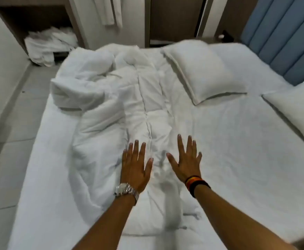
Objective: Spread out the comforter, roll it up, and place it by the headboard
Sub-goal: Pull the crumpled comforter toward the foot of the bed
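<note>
A white comforter (122, 98) lies crumpled in a long heap across the middle of the bed, bunched thicker at its far left end. My left hand (135, 165), with a metal watch on the wrist, hovers flat over its near part with fingers spread. My right hand (186, 159), with dark and coloured bands on the wrist, is spread open just to the right of it, over the same folds. Neither hand holds any fabric. The blue padded headboard (281, 38) stands at the right side of the bed.
The bed (237, 141) has a white sheet. One pillow (200, 69) lies touching the comforter's far right edge, and a second pillow (295, 112) sits by the headboard. A pile of white linen (48, 44) fills a floor-level niche at the far left. Grey tiled floor runs along the left.
</note>
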A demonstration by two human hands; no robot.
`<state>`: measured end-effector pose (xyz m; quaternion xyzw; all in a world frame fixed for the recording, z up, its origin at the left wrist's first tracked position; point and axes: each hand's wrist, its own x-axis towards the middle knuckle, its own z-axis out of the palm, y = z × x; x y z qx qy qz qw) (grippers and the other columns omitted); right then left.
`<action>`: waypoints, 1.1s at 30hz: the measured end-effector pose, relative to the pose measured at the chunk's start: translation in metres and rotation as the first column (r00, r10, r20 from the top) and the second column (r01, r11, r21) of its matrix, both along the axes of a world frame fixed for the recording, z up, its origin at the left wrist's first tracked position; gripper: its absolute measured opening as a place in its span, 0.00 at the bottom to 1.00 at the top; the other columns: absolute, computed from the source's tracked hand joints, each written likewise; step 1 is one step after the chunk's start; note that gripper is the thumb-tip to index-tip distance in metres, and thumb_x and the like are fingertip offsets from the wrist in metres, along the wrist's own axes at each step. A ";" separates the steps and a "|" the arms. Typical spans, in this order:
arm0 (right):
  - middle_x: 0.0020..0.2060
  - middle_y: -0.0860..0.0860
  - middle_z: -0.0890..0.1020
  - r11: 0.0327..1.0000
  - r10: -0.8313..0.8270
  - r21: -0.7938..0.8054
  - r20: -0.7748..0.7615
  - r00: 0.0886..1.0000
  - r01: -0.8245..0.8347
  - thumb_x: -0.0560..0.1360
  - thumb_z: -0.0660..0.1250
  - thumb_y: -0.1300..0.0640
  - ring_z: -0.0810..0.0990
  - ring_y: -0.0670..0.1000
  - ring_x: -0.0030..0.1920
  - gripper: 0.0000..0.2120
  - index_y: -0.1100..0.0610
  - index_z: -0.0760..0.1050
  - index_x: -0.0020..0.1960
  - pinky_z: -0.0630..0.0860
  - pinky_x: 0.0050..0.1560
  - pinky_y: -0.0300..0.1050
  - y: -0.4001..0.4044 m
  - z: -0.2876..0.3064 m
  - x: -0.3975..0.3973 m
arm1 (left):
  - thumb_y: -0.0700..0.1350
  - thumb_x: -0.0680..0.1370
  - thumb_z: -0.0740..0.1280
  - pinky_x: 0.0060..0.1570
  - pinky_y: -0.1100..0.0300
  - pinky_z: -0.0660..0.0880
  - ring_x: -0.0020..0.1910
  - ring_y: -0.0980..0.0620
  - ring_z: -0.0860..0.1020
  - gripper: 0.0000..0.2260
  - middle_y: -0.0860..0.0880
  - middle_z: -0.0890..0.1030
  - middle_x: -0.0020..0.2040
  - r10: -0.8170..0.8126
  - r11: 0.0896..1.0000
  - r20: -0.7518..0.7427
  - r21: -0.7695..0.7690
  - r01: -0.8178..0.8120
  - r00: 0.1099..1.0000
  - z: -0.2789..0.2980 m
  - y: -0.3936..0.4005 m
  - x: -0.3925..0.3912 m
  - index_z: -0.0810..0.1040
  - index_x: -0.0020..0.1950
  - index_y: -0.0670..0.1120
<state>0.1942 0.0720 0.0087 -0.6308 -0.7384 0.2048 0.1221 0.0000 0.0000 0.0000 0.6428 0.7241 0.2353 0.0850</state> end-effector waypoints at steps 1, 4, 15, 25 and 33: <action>0.83 0.52 0.35 0.994 -0.019 -0.103 -0.003 1.000 0.018 0.78 0.52 0.27 0.36 0.58 0.83 0.41 0.33 0.29 0.79 0.44 0.78 0.73 -0.008 -0.022 0.007 | 0.60 0.84 0.49 0.81 0.44 0.49 0.84 0.47 0.48 0.30 0.46 0.53 0.85 -0.001 0.998 0.018 -0.056 0.002 1.000 -0.018 -0.005 0.011 0.56 0.84 0.49; 0.82 0.52 0.34 0.960 -0.039 -0.278 -0.005 0.999 0.036 0.73 0.53 0.21 0.38 0.60 0.83 0.44 0.30 0.28 0.77 0.46 0.77 0.73 -0.040 -0.086 0.021 | 0.54 0.85 0.53 0.81 0.43 0.51 0.84 0.47 0.50 0.27 0.46 0.54 0.84 0.015 0.991 -0.011 -0.131 -0.016 1.000 -0.077 -0.025 0.032 0.57 0.84 0.47; 0.81 0.56 0.61 0.938 0.155 -0.313 -0.010 0.988 -0.150 0.84 0.56 0.49 0.74 0.60 0.67 0.25 0.44 0.62 0.81 0.76 0.61 0.50 -0.062 -0.127 0.022 | 0.47 0.86 0.52 0.79 0.46 0.58 0.82 0.45 0.58 0.24 0.46 0.63 0.82 0.008 0.977 -0.101 -0.212 -0.029 0.995 -0.126 -0.025 0.016 0.62 0.82 0.44; 0.54 0.58 0.85 0.986 0.053 -0.142 -0.201 0.978 -0.082 0.81 0.64 0.63 0.84 0.61 0.50 0.14 0.60 0.82 0.63 0.79 0.48 0.50 -0.109 -0.044 0.135 | 0.53 0.85 0.49 0.80 0.43 0.54 0.82 0.42 0.57 0.25 0.45 0.61 0.83 -0.056 0.943 -0.172 -0.332 -0.004 0.983 -0.057 -0.030 0.096 0.62 0.83 0.49; 0.52 0.58 0.87 0.997 -0.010 -0.073 -0.165 0.986 -0.003 0.76 0.70 0.68 0.86 0.62 0.49 0.15 0.61 0.83 0.62 0.83 0.50 0.52 -0.193 -0.025 0.256 | 0.54 0.86 0.49 0.80 0.45 0.46 0.84 0.45 0.51 0.26 0.49 0.54 0.85 -0.341 0.873 -0.114 -0.408 0.269 0.933 -0.062 -0.089 0.229 0.54 0.85 0.51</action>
